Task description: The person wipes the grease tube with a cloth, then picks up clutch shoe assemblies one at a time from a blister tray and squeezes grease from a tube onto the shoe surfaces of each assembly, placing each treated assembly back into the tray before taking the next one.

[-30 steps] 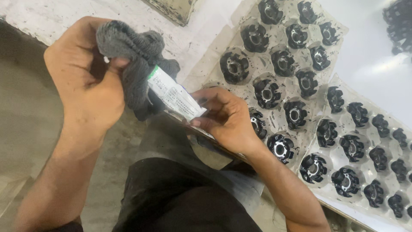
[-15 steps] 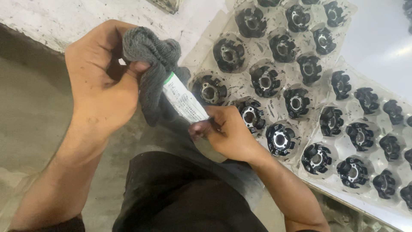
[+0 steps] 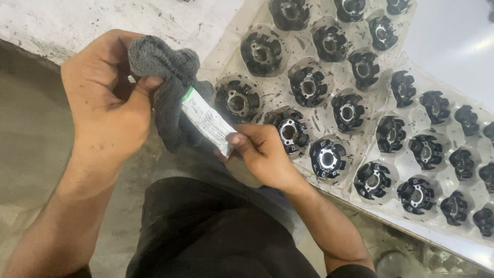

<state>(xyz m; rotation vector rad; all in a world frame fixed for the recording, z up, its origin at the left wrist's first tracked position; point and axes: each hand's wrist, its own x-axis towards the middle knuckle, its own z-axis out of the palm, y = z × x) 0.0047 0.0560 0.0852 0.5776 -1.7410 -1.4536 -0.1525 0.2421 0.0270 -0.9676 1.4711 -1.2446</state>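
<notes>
My left hand [image 3: 105, 105] is closed around a bunched grey cloth [image 3: 164, 77], held up in front of my lap. My right hand [image 3: 262, 152] pinches the lower end of a small white tube with a green tip [image 3: 207, 122]; the tube's green end points up into the cloth and touches it. Both hands hover just in front of a clear plastic tray [image 3: 226, 51] whose pockets hold several round black parts with metal centres [image 3: 288, 131].
The tray lies on a white bench top [image 3: 103, 20] and runs off to the right, with a second tray section [image 3: 427, 170] of the same black parts. Below are my dark trousers [image 3: 206, 231] and a grey concrete floor [image 3: 25, 144].
Both hands with the cloth and tube have shifted slightly left and down in view. The tube now sits more upright against the cloth, gripped nearer its lower end.
</notes>
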